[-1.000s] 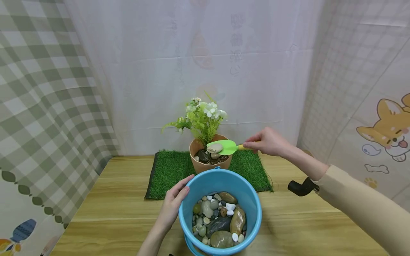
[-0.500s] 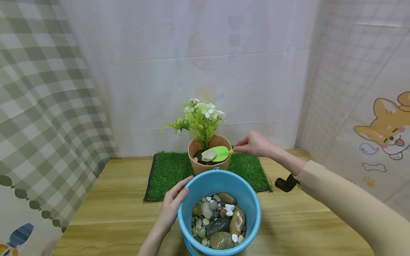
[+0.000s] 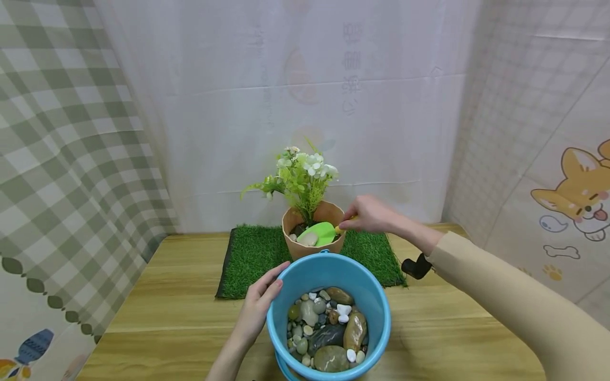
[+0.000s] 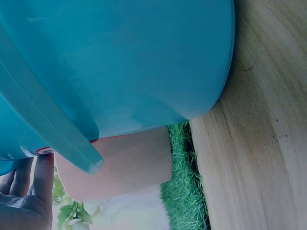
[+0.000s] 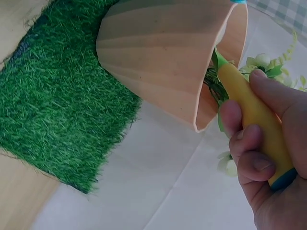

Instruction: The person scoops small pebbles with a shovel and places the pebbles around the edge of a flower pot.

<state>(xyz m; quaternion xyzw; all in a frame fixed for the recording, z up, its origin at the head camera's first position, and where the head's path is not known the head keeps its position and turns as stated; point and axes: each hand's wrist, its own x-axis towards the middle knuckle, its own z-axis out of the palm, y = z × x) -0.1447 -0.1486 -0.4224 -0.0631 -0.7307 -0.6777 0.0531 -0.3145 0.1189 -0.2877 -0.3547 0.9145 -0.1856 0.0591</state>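
My right hand [image 3: 369,214] grips the yellow handle [image 5: 254,112] of a small trowel whose green blade [image 3: 326,230] dips inside the peach flower pot [image 3: 300,251]. A pale smooth stone [image 3: 308,239] lies at the blade's lower end. Out of the pot rises a leafy plant with white flowers [image 3: 307,172]. Fingers of my left hand [image 3: 257,304] rest against the rim of a blue bucket [image 3: 333,267], at its left side. Several wet stones [image 3: 329,358], large and small, cover the bucket's bottom.
The pot stands on a green artificial grass mat [image 3: 254,248] behind the bucket. Both are on a wooden table [image 3: 167,307]. Curtains surround it, with a white cloth [image 3: 214,106] at the back. A dark angled object [image 3: 416,267] shows beneath my right forearm.
My right hand has moved left and down, lowering the trowel from above the pot into it. The blade now tilts down toward the left. My left hand stays at the bucket.
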